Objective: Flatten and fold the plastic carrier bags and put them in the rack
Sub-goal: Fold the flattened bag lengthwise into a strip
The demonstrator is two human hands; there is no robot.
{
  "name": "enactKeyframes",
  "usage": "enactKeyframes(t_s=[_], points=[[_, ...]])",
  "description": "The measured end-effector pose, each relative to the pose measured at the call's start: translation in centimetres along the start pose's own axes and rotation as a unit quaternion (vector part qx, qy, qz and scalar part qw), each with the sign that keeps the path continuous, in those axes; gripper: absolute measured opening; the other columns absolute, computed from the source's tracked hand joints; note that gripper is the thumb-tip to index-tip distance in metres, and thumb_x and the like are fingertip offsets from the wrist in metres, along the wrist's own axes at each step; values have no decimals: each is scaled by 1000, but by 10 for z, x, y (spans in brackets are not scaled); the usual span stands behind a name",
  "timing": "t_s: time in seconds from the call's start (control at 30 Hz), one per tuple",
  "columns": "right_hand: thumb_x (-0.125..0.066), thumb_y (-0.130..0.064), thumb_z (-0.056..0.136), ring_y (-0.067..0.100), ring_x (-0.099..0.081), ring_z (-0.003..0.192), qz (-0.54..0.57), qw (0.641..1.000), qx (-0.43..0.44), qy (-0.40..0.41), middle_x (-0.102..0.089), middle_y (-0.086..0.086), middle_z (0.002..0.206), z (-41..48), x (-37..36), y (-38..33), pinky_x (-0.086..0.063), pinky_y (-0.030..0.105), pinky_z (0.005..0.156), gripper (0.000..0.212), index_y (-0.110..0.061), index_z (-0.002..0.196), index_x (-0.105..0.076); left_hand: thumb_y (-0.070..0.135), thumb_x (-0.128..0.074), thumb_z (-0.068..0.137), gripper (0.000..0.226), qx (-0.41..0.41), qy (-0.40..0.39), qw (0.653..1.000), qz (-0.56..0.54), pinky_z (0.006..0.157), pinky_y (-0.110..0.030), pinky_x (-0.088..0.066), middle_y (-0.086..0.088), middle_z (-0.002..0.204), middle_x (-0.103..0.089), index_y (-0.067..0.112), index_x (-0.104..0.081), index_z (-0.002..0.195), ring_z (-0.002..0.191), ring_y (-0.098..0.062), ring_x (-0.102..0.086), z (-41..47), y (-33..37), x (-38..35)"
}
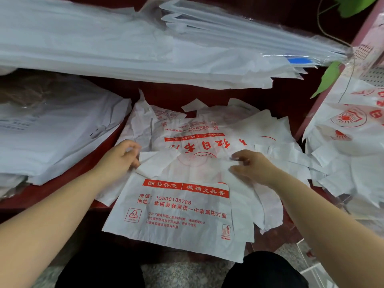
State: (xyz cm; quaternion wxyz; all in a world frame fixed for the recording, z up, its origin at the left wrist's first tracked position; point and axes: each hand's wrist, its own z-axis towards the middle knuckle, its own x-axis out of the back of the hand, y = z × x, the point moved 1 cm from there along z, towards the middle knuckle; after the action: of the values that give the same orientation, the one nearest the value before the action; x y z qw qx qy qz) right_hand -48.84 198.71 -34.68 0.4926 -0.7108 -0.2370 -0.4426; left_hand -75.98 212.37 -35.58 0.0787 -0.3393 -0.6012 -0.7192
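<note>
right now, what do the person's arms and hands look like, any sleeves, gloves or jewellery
No sleeves are in view: the left forearm and right forearm are bare right to the frame edge. The left hand and right hand wear no gloves, and no watch, bracelet or ring shows. The fingertips are too blurred to judge the nails.

A carrier bag (pixel 176 210) is laid at the centre on a loose pile of bags (pixel 199 129), with its near end hung over the front edge of the shelf (pixel 62 177). It is held at its 9 o'clock edge by the left hand (pixel 120 159) and at its 3 o'clock edge by the right hand (pixel 251 167). A stack of bags (pixel 52 129) is set at 9 o'clock on the same shelf. A heap (pixel 349 142) is found at 3 o'clock, and a long stack (pixel 145 48) at 12 o'clock, above and behind.
</note>
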Motion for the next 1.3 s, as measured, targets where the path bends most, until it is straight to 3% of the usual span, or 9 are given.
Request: enactKeyframes(t_s=[0.1,0.2,0.37,0.47,0.63,0.7,0.83,0.97,1.3], points=[[-62,-29,84,20,-41,100,-79,996,-4,-28,-56,0,97,7,-6,-9,-36,33,91,14,-24,96,-60,21,-53,91,31,31,-12,998,56,68,-22,-42,-5,87,-64,14,-52,122,79,-17,-57,13,2,0],[-62,-21,83,22,-49,92,-5,1000,-14,-10,-56,0,87,10,-5,-12,-45,35,84,18,-27,69,-53,37,-64,82,30,62,-56,982,167,92,-33,-41,-1,109,-60,21,-62,108,106,-22,-54,26,1,2],[-60,-15,87,19,-50,82,121,990,-11,71,-53,-2,77,16,11,-11,-38,19,61,6,-11,87,-55,25,-71,77,14,28,-77,989,121,78,-28,-38,3,87,-61,26,-60,70,89,-18,-54,39,18,2],[-59,-17,88,20,-50,87,138,983,-24,117,-56,4,92,36,18,-12,-37,23,70,17,-5,101,-60,22,-71,78,18,1,-26,996,81,84,-30,-41,0,89,-63,28,-59,66,92,-20,-55,55,22,-4],[-55,-22,87,30,-47,116,42,991,-72,104,-56,8,123,72,2,-10,-39,37,98,34,-14,120,-55,25,-63,85,27,-60,58,977,194,105,-41,-31,-5,129,-54,16,-63,111,121,-27,-46,75,15,-14],[-56,-23,87,28,-42,119,-22,991,-51,121,-51,8,128,75,-5,-10,-35,35,98,41,-17,126,-49,34,-58,86,34,-104,91,979,147,104,-37,-33,-5,124,-58,12,-65,111,119,-24,-50,67,21,-16],[-59,-24,86,22,-38,120,-43,978,28,201,-45,3,131,45,-4,-20,-28,26,95,45,-15,129,-45,35,-60,87,45,-80,-33,982,167,105,-34,-33,0,132,-53,18,-53,128,122,-21,-47,51,18,-28],[-59,-24,87,12,-52,104,-14,988,100,120,-56,-8,106,-16,-10,-23,-32,16,76,28,-14,113,-58,20,-66,83,58,-52,-52,981,179,103,-28,-33,2,137,-48,21,-42,135,120,-19,-47,48,13,-29],[-54,-35,90,13,-40,125,-93,984,142,60,-44,-5,138,-48,-31,-15,-15,15,103,48,-17,133,-43,11,-75,73,45,-96,-18,995,29,73,-14,-37,12,102,-57,30,-52,107,95,-7,-53,21,19,-7]])
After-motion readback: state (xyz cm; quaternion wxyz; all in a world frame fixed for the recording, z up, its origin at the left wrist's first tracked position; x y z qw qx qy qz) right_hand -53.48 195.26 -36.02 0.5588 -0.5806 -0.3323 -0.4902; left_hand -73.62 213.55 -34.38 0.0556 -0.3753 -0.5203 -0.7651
